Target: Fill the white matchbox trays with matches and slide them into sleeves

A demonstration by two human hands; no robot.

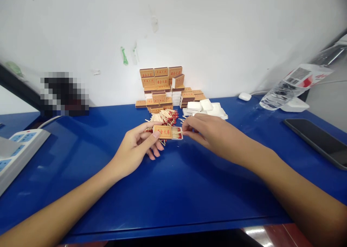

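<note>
In the head view, holds a partly opened matchbox (162, 131) in the left hand (135, 143), over the blue surface (173, 196) and just in front of a heap of loose matches (166, 116). Lays the left thumb across the orange label with its red characters and curls the other fingers behind and below, clasping the sleeve in between. Shows a white inner tray (177, 138) sticking out at the right end of the matchbox, loaded with matchsticks (176, 131) lying lengthwise, some with red heads toward the open end.

Has the right hand (213, 133) just right of the matchbox, thumb and forefinger drawn close together at the end of the tray; cannot tell whether pinching a matchstick, the tray's edge or neither.

Shows stacked matchboxes (162, 81) behind the matchbox, beyond the heap and near the white wall (217, 41), some set on edge with labels facing forward, others lying flat. Shows a pile of small white pieces (207, 106) behind and to the right of the matchbox, partly hidden by the right hand.

Farther right of the matchbox, includes a small white case (244, 96), a clear plastic bottle (299, 77) and a dark smartphone (317, 140). Well left of the matchbox, includes a white power strip (32, 144) with blue sockets.
</note>
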